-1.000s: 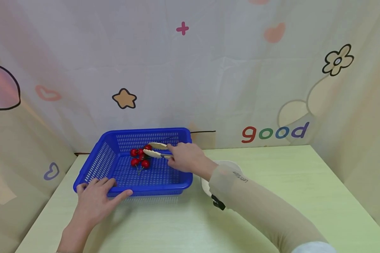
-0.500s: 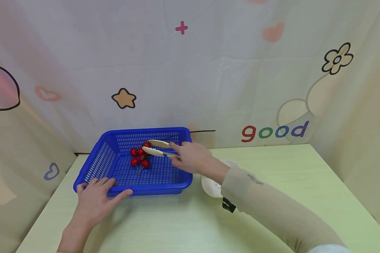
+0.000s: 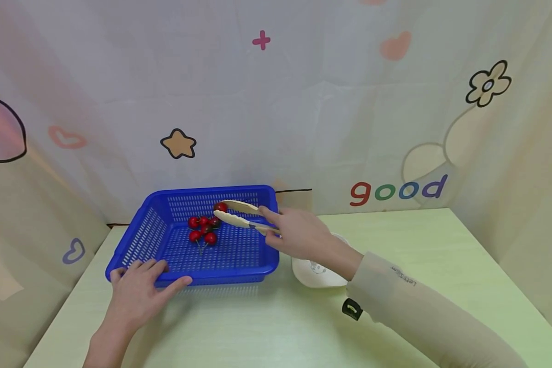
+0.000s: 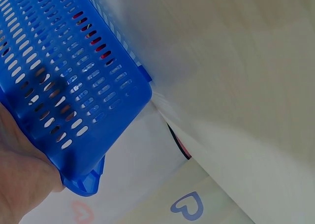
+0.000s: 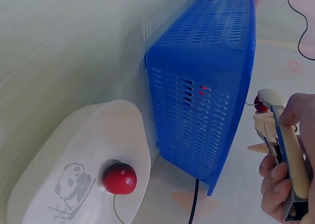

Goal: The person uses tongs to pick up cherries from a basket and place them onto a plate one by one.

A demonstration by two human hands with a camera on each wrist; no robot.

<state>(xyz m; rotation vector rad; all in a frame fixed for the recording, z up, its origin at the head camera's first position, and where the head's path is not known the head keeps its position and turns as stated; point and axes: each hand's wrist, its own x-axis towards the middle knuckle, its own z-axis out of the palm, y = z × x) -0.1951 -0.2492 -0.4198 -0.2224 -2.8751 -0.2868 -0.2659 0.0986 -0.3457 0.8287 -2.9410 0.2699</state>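
My left hand (image 3: 135, 294) grips the near-left rim of a blue perforated plastic basket (image 3: 239, 275), fingers over the edge and thumb along the front. In my right hand (image 3: 301, 232) is a pair of food tongs (image 3: 233, 219) with cream scalloped tips. Between those tips a red cherry (image 3: 220, 206) is pinched, raised above the others inside the basket. Several more cherries (image 3: 205, 230), some with green stems, lie clustered on the basket floor. The right wrist view shows the tongs (image 5: 294, 160) beyond the basket's rim, the pinched cherry (image 5: 261, 104) at their end.
A white dish (image 3: 319, 278) with a panda print stands right of the basket, partly under my right forearm. One cherry (image 5: 119, 178) with its stem sits in it. Behind the pale table (image 3: 418, 266) hangs a printed curtain (image 3: 303, 128).
My right hand has drawn right and slightly up with the tongs, lifting one cherry off the cluster. More of the dish shows. My left hand stays on the rim.
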